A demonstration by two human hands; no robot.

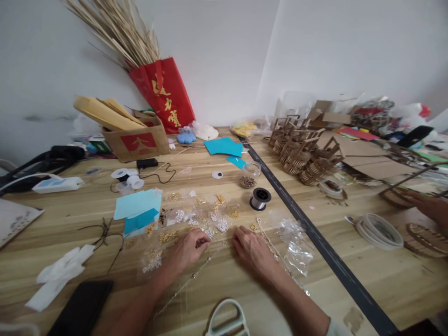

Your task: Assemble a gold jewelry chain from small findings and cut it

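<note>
My left hand (pixel 191 245) rests on the wooden table with its fingers curled together beside small bags of silver beads (pixel 215 221); what is between the fingertips is too small to make out. Just right of it, my right hand (pixel 250 245) lies low on the table, its fingers bent and their tips hidden. A thin beaded chain (pixel 192 276) runs down toward the lower left from between the hands. Another chain (pixel 268 240) passes beside my right hand. Above that hand are a wire spool (pixel 259 199) and a jar of beads (pixel 248 181).
White-handled scissors (pixel 228 319) lie at the front edge, a black phone (pixel 82 308) at the lower left. Plastic bags (pixel 297 247) are to the right. Beyond a dark strip (pixel 315 238) stand woven baskets (pixel 304 154); another person's hand (pixel 429 207) touches a basket at far right.
</note>
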